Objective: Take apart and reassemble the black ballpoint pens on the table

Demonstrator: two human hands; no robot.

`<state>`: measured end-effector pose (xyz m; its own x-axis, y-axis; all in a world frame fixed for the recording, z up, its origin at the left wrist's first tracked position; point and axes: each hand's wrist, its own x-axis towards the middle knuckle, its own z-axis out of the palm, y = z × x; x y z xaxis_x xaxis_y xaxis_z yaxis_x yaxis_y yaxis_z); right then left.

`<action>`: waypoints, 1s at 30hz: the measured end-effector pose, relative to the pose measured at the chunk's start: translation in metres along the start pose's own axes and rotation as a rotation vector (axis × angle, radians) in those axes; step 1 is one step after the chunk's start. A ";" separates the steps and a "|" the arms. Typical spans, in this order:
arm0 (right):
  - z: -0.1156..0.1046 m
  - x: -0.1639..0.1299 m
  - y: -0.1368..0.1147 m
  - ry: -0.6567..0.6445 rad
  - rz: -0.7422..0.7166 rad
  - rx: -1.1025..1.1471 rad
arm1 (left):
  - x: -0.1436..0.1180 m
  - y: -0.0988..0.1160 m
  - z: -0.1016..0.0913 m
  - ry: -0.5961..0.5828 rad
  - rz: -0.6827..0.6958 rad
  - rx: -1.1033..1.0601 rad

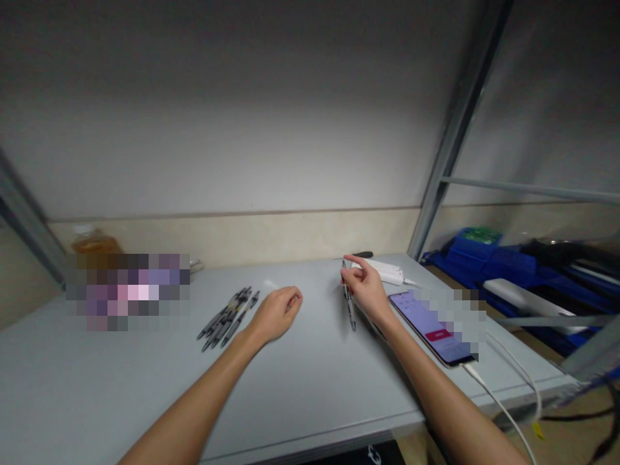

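My right hand (pixel 367 287) holds a grey and black pen (pixel 349 309) between thumb and fingers, its index finger stretched out past the pen's upper end. The pen slants, with its lower end towards me; whether that end touches the table cannot be made out. My left hand (pixel 278 313) rests on the table with its fingers curled into a loose fist, and nothing shows in it. Just left of that hand, several similar pens (pixel 225 321) lie side by side in a slanting bunch.
A lit phone (pixel 426 326) with a white cable (pixel 494 402) lies right of my right forearm. Behind my right hand are a white power strip (pixel 387 271) and a dark-handled tool (pixel 363 254). A bottle of amber liquid (pixel 97 244) stands back left by a blurred patch. Metal posts (pixel 443 161) frame the table (pixel 310 394).
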<state>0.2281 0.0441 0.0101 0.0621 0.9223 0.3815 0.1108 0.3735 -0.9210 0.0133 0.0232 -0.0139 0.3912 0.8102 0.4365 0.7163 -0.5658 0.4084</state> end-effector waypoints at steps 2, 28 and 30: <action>0.001 -0.001 0.004 -0.014 -0.049 -0.178 | 0.000 0.000 0.000 -0.015 0.005 0.004; 0.000 -0.011 0.006 -0.255 0.036 -1.213 | 0.000 -0.003 0.001 -0.017 0.018 0.042; -0.001 -0.011 0.007 -0.255 0.032 -1.220 | 0.000 -0.002 0.002 -0.014 0.024 0.042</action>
<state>0.2289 0.0369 -0.0003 -0.0971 0.9732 0.2084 0.9690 0.1403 -0.2033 0.0123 0.0248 -0.0162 0.4163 0.7990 0.4339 0.7300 -0.5782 0.3644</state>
